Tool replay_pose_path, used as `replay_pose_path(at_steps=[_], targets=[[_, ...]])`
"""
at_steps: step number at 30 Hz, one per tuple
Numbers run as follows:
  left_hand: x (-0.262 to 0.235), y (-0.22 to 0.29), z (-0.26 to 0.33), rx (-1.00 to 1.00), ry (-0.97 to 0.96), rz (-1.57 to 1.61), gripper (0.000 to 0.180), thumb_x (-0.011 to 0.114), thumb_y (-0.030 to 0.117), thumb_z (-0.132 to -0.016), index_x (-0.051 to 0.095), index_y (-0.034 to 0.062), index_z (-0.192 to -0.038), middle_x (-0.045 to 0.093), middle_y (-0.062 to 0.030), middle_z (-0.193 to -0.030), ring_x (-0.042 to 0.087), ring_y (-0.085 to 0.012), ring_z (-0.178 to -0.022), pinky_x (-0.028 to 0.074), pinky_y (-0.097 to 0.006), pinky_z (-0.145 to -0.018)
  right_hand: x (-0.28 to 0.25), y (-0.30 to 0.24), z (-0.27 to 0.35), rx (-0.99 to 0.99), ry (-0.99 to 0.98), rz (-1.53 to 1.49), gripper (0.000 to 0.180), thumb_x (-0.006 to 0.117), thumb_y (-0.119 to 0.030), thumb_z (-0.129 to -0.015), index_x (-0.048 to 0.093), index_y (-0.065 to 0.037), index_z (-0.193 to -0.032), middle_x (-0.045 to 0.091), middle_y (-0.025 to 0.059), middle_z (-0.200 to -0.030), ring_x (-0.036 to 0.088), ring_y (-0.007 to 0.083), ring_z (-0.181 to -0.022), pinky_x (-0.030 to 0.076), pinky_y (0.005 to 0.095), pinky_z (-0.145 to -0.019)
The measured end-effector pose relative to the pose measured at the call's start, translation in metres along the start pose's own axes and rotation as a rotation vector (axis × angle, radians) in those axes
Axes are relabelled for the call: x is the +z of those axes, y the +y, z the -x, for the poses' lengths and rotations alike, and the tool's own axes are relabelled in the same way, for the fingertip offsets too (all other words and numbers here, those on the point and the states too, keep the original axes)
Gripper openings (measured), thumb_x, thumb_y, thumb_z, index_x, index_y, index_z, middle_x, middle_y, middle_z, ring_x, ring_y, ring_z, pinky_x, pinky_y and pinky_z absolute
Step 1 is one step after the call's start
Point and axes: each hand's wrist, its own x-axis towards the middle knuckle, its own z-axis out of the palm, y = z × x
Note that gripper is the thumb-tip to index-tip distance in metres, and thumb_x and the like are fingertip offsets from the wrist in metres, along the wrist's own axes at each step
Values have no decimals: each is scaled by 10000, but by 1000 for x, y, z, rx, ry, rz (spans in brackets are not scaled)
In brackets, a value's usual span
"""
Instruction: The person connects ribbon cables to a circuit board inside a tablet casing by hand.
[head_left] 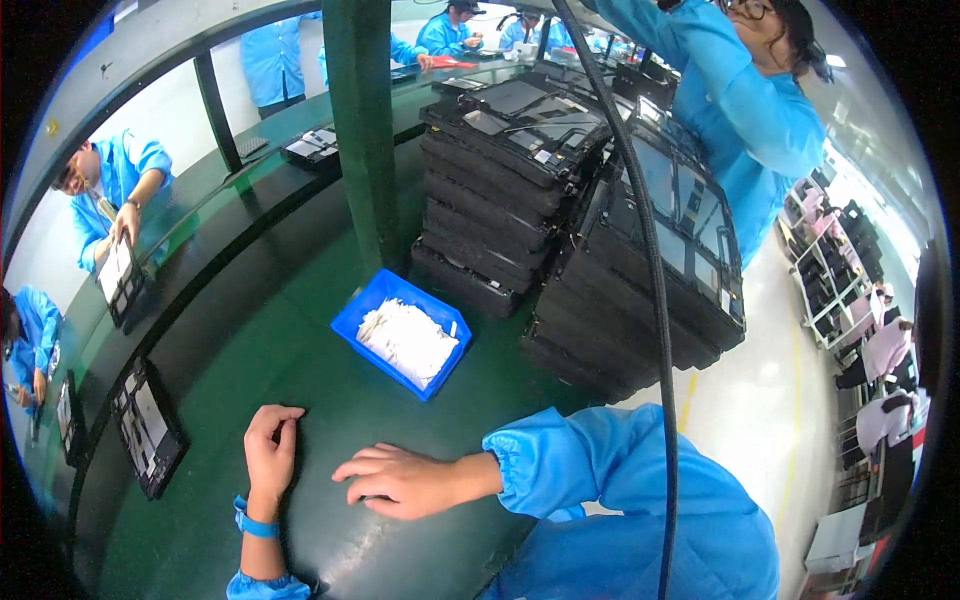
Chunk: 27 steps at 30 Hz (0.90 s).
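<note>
My left hand (270, 452), with a blue strap around its wrist, rests on the green tabletop (270, 350). Its fingers are curled in together, and I see nothing held in them. To its right, my right hand (405, 480) lies palm down on the same surface, fingers loosely spread and slightly bent, holding nothing. Just beyond both hands stands a blue plastic bin (425, 388) filled with small white strips (405, 340). Neither hand touches it.
Tall stacks of black device panels (490, 190) (640, 270) stand behind and right of the bin. A green post (362, 130) rises at the table's far side. A black cable (655, 270) hangs in front. Single panels (148, 430) lie left; co-workers in blue (745, 110) surround.
</note>
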Motion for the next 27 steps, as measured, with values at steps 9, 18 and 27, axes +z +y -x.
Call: replay_pose_path(at_steps=[9, 18, 27], targets=[[-3, -6, 7, -32, -3, 35, 142, 561, -57, -806, 669, -14, -888, 628, -142, -857, 617, -274, -807, 486, -335, -732, 8, -3, -1, -30, 31, -11, 122, 596, -78, -783, 622, -70, -902, 539, 128, -1212, 487, 311, -1120, 393, 437, -929], [-3, -9, 9, -36, -4, 37, 142, 561, -58, -804, 665, -10, -887, 628, -144, -868, 618, -280, -821, 487, -340, -743, 10, -5, -2, -40, 31, 6, 106, 601, -80, -777, 623, -70, -880, 547, 126, -1186, 492, 305, -1111, 396, 437, -918], [-3, -9, 7, -35, -22, 24, 144, 555, -59, -820, 665, -13, -901, 633, -142, -882, 620, -275, -830, 486, -332, -755, 9, -2, -2, -57, 55, 25, 94, 615, -81, -759, 634, -83, -851, 568, 120, -1154, 498, 305, -1095, 405, 442, -904]])
